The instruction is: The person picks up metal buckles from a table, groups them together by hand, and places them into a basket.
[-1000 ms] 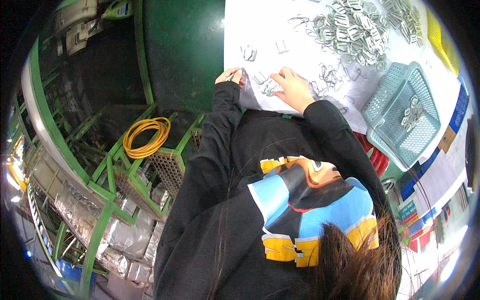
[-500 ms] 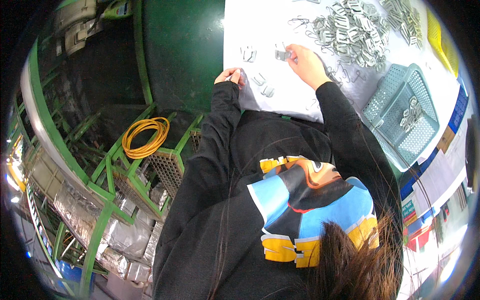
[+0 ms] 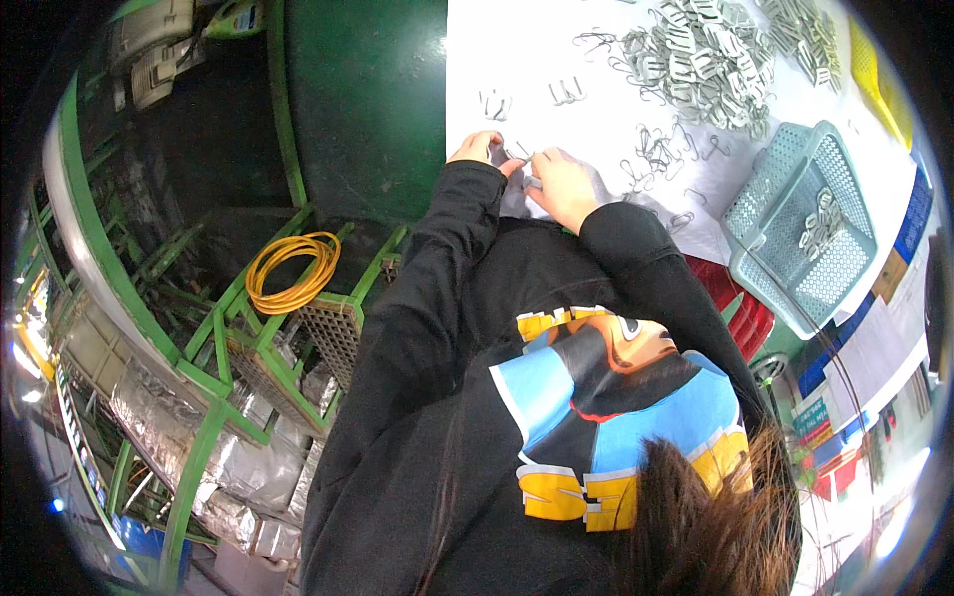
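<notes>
Two small grey bent-metal clips, a left one (image 3: pixel 494 104) and a right one (image 3: pixel 566 91), lie on the white table covering (image 3: pixel 537 40) beyond my hands. Close to the table's near edge, my left hand (image 3: pixel 477 152) and my right hand (image 3: pixel 563 189) come together around another metal clip (image 3: pixel 517 151). The fingers of both hands are curled closed at this clip and partly hide it. By my right fingers a further grey metal piece (image 3: pixel 534 183) shows, mostly covered by the hand.
A big heap of metal clips (image 3: pixel 696 65) fills the far right, with loose wire hooks (image 3: pixel 656 154) nearer me. Beyond them stand light-blue plastic baskets (image 3: pixel 745 214), one holding some clips, and a yellow basket (image 3: pixel 879 84). A green surface (image 3: pixel 368 109) adjoins on the left.
My right hand has left the far right clip and moved back toward me, beside my left hand. The left hand has shifted slightly right, to the near clips.
</notes>
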Action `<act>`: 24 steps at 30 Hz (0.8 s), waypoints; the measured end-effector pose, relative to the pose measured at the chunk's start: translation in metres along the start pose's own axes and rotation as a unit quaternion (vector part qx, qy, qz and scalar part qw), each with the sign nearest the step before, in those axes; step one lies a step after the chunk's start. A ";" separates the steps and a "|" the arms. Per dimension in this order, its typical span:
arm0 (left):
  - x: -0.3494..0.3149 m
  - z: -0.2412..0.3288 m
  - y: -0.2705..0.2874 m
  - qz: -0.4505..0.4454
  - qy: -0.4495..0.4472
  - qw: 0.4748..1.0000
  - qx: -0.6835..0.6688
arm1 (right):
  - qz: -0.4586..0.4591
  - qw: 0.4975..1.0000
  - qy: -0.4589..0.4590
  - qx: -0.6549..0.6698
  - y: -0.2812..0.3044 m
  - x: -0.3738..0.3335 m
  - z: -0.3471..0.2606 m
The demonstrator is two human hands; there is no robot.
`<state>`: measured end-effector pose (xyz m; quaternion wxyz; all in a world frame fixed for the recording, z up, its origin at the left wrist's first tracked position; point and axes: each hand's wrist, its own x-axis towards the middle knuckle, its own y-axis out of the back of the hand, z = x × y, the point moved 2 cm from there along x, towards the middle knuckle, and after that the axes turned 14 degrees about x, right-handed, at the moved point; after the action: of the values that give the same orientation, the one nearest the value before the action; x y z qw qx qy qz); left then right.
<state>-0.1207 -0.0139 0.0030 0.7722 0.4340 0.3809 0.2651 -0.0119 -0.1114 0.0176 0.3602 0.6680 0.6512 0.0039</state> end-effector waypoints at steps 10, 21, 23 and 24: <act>0.008 0.022 0.000 -0.139 -0.095 0.984 -0.053 | 0.109 0.974 0.059 0.192 0.080 0.041 0.023; 0.075 0.059 -0.008 -0.052 -0.006 0.997 -0.058 | 0.381 0.907 -0.087 0.156 0.129 -0.018 0.062; 0.075 0.064 0.004 -0.027 0.006 0.997 -0.070 | 0.416 0.890 -0.153 0.105 0.139 -0.030 0.079; 0.073 0.068 0.009 -0.017 0.010 0.997 -0.076 | 0.434 0.877 -0.189 0.080 0.142 -0.037 0.086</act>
<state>-0.0237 0.0128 0.0075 0.8036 0.3648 0.3745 0.2844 0.1464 -0.1692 0.0396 0.3841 0.8980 0.2138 -0.0182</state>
